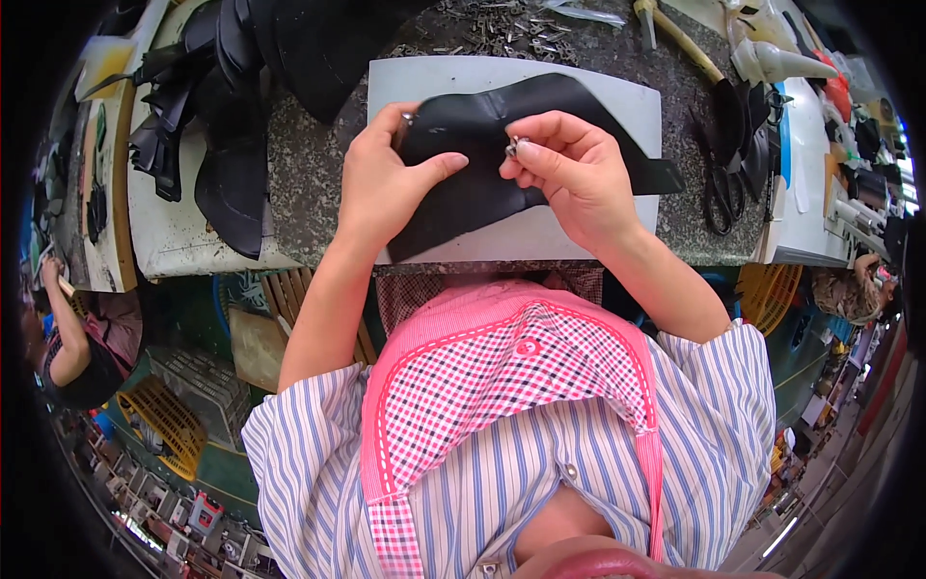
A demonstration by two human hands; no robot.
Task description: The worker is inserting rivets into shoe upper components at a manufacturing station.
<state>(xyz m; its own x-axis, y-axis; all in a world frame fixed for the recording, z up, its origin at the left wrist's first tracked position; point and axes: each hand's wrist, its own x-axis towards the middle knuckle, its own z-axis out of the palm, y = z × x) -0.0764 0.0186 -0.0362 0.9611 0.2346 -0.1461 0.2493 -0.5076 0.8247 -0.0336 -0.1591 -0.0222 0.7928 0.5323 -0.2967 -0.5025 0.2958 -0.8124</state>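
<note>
A cut piece of black leather [458, 207] lies across a white board [632, 116] on the speckled bench top. My left hand [379, 174] grips its left end, thumb on top and fingers curled at the edge. A small shiny metal bit [409, 119] shows beside those fingertips. Above the middle of the leather, my right hand [584, 174] is closed in a pinch on a small metal fitting [514, 147]. The fitting's exact kind is too small to tell, and the fingers partly cover it.
Loose metal fittings [526, 37] are heaped beyond the board. To the right lie a wooden-handled hammer [685, 41] and black scissors [721, 198]. Several black leather pieces [230, 193] hang or lie at the left. Another person's arm [68, 333] shows at the far left.
</note>
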